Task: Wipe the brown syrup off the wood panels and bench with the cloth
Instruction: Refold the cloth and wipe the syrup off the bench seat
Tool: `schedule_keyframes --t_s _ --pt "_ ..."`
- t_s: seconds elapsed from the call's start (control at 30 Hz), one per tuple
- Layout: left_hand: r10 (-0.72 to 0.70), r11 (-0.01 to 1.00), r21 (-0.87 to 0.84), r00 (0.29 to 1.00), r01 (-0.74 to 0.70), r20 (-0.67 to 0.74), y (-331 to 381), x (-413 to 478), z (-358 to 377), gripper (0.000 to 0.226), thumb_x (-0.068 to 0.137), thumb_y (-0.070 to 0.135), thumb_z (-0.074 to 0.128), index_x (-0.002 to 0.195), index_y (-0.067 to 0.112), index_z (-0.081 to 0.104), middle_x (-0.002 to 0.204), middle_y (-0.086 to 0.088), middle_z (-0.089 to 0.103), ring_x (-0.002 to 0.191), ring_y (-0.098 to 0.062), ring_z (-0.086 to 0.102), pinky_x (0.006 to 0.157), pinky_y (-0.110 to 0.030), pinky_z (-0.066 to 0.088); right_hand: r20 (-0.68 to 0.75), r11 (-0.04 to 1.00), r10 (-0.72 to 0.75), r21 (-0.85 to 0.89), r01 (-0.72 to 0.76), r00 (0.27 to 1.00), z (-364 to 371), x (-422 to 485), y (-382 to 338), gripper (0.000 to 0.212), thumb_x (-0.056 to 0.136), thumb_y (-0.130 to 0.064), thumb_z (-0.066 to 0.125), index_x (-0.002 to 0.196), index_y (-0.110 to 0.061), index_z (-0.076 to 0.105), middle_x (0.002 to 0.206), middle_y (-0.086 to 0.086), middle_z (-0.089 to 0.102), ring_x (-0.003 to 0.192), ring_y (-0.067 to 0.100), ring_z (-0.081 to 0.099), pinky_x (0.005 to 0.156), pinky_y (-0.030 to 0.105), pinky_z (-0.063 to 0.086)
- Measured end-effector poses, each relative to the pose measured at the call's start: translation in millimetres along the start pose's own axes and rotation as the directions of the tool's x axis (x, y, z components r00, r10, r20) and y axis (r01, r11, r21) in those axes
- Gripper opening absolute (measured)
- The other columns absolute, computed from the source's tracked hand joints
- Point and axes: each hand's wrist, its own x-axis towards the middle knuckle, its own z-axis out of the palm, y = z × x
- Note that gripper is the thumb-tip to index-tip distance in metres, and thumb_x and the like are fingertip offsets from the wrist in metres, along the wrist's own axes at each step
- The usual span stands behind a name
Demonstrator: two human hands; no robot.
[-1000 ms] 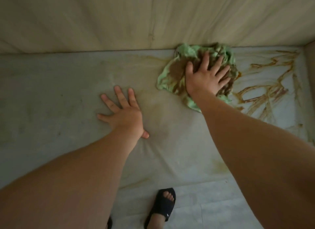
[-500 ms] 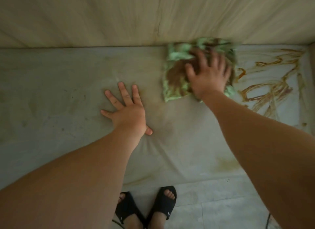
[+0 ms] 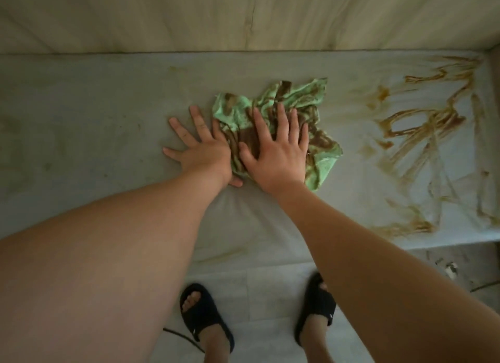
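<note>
A crumpled green cloth, heavily stained brown, lies on the grey bench. My right hand presses flat on the cloth with its fingers spread. Directly left of it, my left hand rests flat on the bench, fingers apart, its inner edge touching the cloth. Thick brown syrup streaks cover the right end of the bench. Fainter yellowish smears mark the bench behind the hands. The wood panels rise behind the bench.
The bench front edge runs below my wrists, with a light tiled floor beyond it. My feet in black sandals stand on the floor. A side wall closes the bench at the right. Small debris lies on the floor at the right.
My right hand has dragged the cloth away from the back panel, toward me and to the left, until it meets my left hand. The left hand stayed planted on the bench.
</note>
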Motion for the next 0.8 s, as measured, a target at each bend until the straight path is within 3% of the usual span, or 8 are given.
schedule_keyframes --t_s 0.17,0.27,0.4,0.47,0.53,0.63,0.7,0.8 --pt "0.021 1.0 -0.018 0.991 -0.024 -0.136 3 -19 14 0.136 0.075 0.053 0.086 0.161 0.031 -0.018 0.164 -0.006 -0.038 0.152 -0.053 -0.016 0.11 -0.083 0.014 -0.044 0.984 -0.176 -0.026 0.175 0.983 -11 -36 80 0.067 0.095 -0.062 0.043 0.159 -0.042 0.033 0.169 0.004 0.027 0.157 0.031 0.02 0.127 0.053 0.012" --pt "0.124 0.991 0.092 0.949 -0.102 -0.29 13 -42 32 0.117 0.088 0.033 0.078 0.162 0.034 -0.011 0.167 -0.003 -0.029 0.153 -0.053 -0.003 0.115 -0.078 0.015 -0.059 0.985 0.166 -0.034 -0.168 0.984 -23 -64 164 0.068 0.095 -0.063 0.04 0.159 -0.044 0.03 0.17 0.005 0.023 0.157 0.034 0.016 0.126 0.057 0.01" --pt "0.276 0.96 0.122 0.92 -0.251 -0.28 49 -62 46 0.103 0.083 0.009 0.067 0.164 0.03 0.008 0.169 -0.005 -0.005 0.153 -0.045 0.002 0.121 -0.068 0.013 -0.022 0.818 0.571 0.091 -0.567 0.82 -33 -91 209 0.072 0.096 -0.063 0.033 0.163 -0.043 0.016 0.173 0.008 0.009 0.159 0.036 0.003 0.126 0.059 0.004" --pt "0.311 0.95 0.102 0.902 -0.294 -0.299 78 -65 44 0.093 0.081 0.011 0.067 0.162 0.025 0.024 0.167 -0.009 0.006 0.15 -0.043 0.011 0.122 -0.065 0.014 -0.029 0.87 0.487 0.105 -0.482 0.873 -26 -109 194 0.074 0.095 -0.061 0.035 0.164 -0.039 0.02 0.173 0.014 0.009 0.158 0.039 0.003 0.127 0.059 0.004" --pt "0.324 0.945 0.062 0.893 -0.321 -0.312 110 -68 44 0.08 0.081 0.016 0.067 0.155 0.021 0.037 0.165 -0.012 0.014 0.148 -0.043 0.016 0.121 -0.064 0.017 -0.041 0.976 0.212 0.06 -0.209 0.976 -17 -137 179 0.072 0.095 -0.061 0.041 0.161 -0.036 0.031 0.171 0.017 0.016 0.158 0.043 0.009 0.126 0.06 0.008" --pt "0.338 0.939 0.044 0.895 -0.34 -0.291 161 -75 46 0.067 0.085 0.025 0.066 0.148 0.021 0.043 0.164 -0.011 0.017 0.148 -0.043 0.018 0.119 -0.066 0.02 -0.008 0.989 -0.148 -0.028 0.147 0.989 -15 -164 218 0.067 0.096 -0.067 0.045 0.157 -0.042 0.039 0.17 0.01 0.024 0.157 0.039 0.018 0.124 0.06 0.017" --pt "0.359 0.932 0.057 0.892 -0.357 -0.274 184 -78 47 0.066 0.088 0.03 0.064 0.149 0.021 0.041 0.165 -0.01 0.014 0.15 -0.043 0.016 0.119 -0.067 0.019 -0.023 0.995 -0.079 -0.066 0.077 0.997 -26 -162 264 0.069 0.093 -0.073 0.044 0.156 -0.046 0.038 0.17 0.008 0.026 0.157 0.037 0.019 0.124 0.06 0.016" --pt "0.371 0.928 0.079 0.89 -0.364 -0.265 209 -76 50 0.068 0.09 0.036 0.062 0.151 0.02 0.038 0.167 -0.009 0.011 0.152 -0.042 0.011 0.119 -0.067 0.017 0.013 0.949 0.314 -0.048 -0.313 0.949 -45 -150 326 0.073 0.092 -0.079 0.035 0.159 -0.053 0.021 0.173 0.006 0.011 0.159 0.034 0.005 0.127 0.06 0.004"
